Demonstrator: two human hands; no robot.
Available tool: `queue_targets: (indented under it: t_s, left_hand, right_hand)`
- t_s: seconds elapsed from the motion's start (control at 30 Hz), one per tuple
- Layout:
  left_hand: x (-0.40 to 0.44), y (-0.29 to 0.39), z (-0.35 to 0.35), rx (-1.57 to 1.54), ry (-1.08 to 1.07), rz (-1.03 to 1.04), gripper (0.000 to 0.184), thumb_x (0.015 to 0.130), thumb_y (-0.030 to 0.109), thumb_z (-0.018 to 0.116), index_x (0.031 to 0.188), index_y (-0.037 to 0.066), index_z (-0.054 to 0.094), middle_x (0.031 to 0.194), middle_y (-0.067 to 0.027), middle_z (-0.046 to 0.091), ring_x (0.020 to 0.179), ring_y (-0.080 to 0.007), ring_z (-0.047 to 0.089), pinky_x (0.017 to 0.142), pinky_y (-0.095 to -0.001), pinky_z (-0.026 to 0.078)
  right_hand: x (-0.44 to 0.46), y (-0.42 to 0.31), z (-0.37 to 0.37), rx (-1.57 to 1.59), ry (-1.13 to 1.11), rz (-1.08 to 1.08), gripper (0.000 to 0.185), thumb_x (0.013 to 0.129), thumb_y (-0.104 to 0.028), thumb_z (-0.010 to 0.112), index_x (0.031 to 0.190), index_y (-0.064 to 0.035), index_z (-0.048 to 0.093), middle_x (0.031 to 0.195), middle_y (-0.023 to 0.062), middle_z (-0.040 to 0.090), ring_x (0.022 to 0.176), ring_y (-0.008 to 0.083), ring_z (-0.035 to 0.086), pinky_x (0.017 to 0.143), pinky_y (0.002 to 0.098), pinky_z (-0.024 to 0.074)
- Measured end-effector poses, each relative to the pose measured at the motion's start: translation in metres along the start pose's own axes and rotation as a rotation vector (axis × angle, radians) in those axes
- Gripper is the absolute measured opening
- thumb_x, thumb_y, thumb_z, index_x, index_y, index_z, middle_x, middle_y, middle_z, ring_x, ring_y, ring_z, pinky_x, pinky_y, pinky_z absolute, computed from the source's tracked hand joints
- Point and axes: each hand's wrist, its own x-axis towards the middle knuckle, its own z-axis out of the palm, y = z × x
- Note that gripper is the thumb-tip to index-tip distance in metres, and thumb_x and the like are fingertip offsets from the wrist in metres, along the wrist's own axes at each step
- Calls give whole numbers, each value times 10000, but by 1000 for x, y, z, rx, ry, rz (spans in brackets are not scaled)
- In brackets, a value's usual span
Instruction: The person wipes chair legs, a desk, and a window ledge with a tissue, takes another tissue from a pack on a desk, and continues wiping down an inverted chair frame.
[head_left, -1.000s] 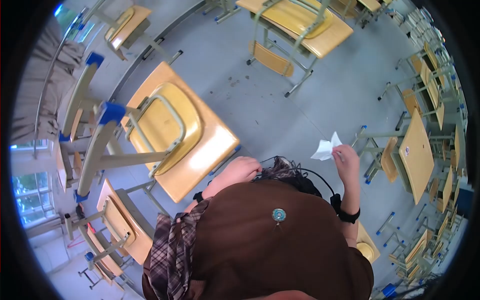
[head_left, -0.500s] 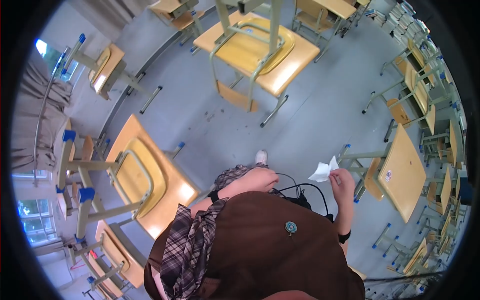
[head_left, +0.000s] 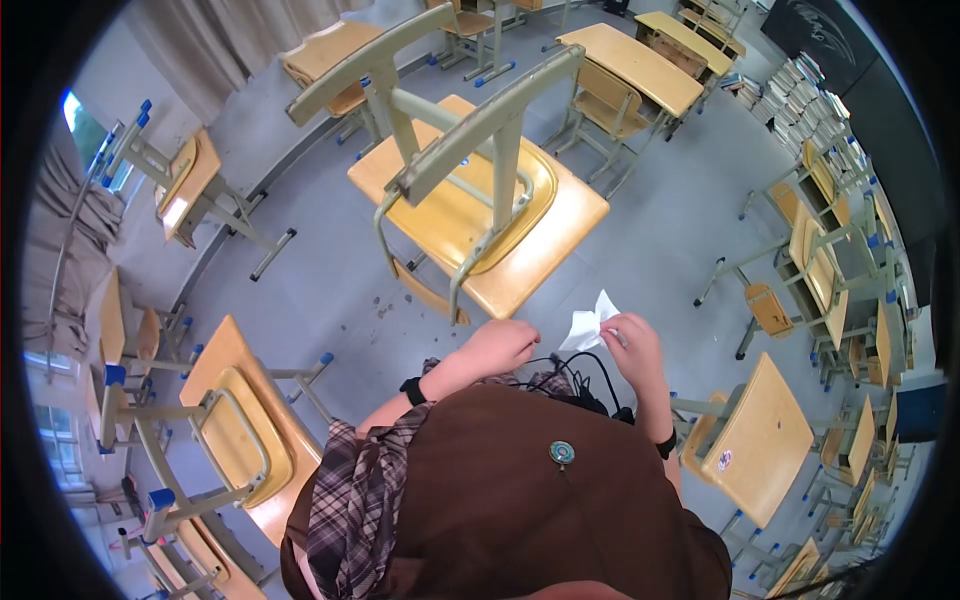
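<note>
A crumpled white tissue (head_left: 588,327) is pinched in the fingertips of my right hand (head_left: 636,350), its corners sticking up and to the left. My left hand (head_left: 497,346) is held in front of my body with its fingers curled closed, and nothing shows in it. The two hands are apart. Just beyond them stands a desk (head_left: 560,225) with an upturned chair (head_left: 470,215) on its top, the seat face down and the metal legs upward. Black cords (head_left: 597,374) hang between my hands in front of my waist.
On the left, another desk (head_left: 228,345) bears an upturned chair (head_left: 240,440). To the right stands a desk (head_left: 762,440) with a round sticker on it. More desks line both sides. Stacks of books (head_left: 800,105) rise at the back right, near a blackboard (head_left: 822,40).
I have moved forward, and the desk with the upturned chair now appears nearer. Both hands have risen in the view, and the right hand with the tissue has come closer to the left.
</note>
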Motion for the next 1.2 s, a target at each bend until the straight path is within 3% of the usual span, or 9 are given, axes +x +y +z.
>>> queue_targets:
  t_s: [0.2,0.47,0.6,0.83,0.87,0.97,1.0,1.1,1.2]
  left_hand:
    - [30,-39,-14,35,168,-279,202,780,169,497,921,38,562,875,-137,570,810,-311,557,701,-392,454]
    - [101,-48,-40,-51,699,-717,410,750,77,557,1118,-46,427,1024,-208,479,887,-338,521,780,-400,431]
    - [127,-46,-60,158,887,-755,455,742,94,578,1140,-30,395,1086,-214,458,1013,-359,460,852,-394,391]
    - [151,-37,-87,-1,1062,-702,505,743,116,600,1173,-20,375,1160,-208,438,1086,-376,418,903,-378,350]
    - [153,-41,-82,46,1100,-707,429,767,130,576,1134,0,396,1092,-175,494,1010,-344,483,830,-384,404]
    - [161,-40,-81,-133,1111,-895,446,763,115,579,1142,-21,387,1041,-243,518,997,-404,482,824,-406,406]
    - [164,-39,-83,-58,1138,-873,396,771,114,573,1103,-17,404,961,-245,549,927,-411,511,765,-424,427]
    - [165,-36,-87,-70,1088,-966,358,774,120,578,1066,-12,420,951,-224,560,907,-401,520,741,-425,432]
    - [165,-38,-82,-23,1134,-909,364,775,124,579,1076,2,415,948,-214,566,888,-402,527,729,-424,437]
  right_hand:
    - [89,82,16,137,-149,-43,89,699,-44,625,780,-36,589,759,103,579,722,277,560,629,330,445]
    - [234,155,16,245,-355,-306,84,694,-33,632,767,-35,589,751,97,577,695,262,557,604,319,446]
    - [270,177,26,276,-475,-313,83,695,-38,632,769,-36,593,757,93,579,679,251,557,593,316,448]
    - [294,178,62,323,-638,-391,83,703,-58,634,774,-34,597,761,97,580,708,260,569,616,322,458]
    - [296,180,68,307,-643,-426,83,704,-61,635,773,-33,597,760,98,580,713,263,569,622,324,459]
    - [301,162,67,288,-686,-430,81,705,-66,637,765,-31,595,755,100,579,723,266,569,634,328,459]
    - [304,155,65,281,-707,-421,80,705,-67,638,762,-31,594,753,100,579,725,267,569,637,329,459]
    - [308,152,70,361,-702,-445,82,700,-66,641,759,-32,595,745,102,576,719,267,567,632,329,458]
    - [312,138,60,458,-645,-406,112,669,-4,648,762,-33,592,762,89,587,702,249,569,621,321,459]
